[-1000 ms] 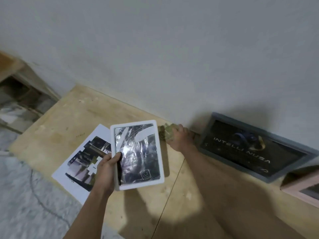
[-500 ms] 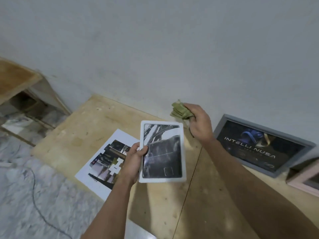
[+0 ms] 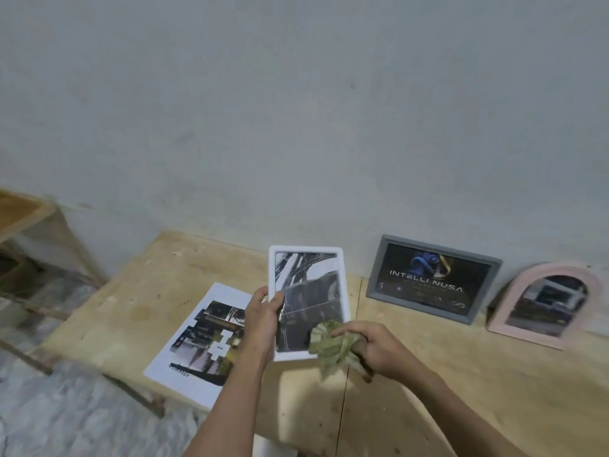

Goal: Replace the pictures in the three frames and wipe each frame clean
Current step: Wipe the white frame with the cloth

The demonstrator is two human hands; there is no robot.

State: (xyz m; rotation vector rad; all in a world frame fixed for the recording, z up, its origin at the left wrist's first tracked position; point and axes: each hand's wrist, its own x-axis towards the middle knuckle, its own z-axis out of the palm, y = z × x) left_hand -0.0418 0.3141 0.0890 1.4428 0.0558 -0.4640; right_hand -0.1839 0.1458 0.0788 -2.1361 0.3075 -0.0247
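My left hand grips the left edge of a white picture frame and holds it upright above the wooden table, with a dark picture behind its glass. My right hand clutches a crumpled green cloth that touches the frame's lower right corner. A grey frame with the words INTELLI NUSA leans against the wall to the right. Beside it a pink arched frame also leans on the wall.
A printed sheet lies flat on the wooden table under my left forearm. The grey wall runs along the table's back. A wooden shelf stands at the far left, above a marbled floor.
My right hand lifted the green cloth from the table by the wall and brought it down onto the white frame's lower right corner. My left hand raised the frame more upright.
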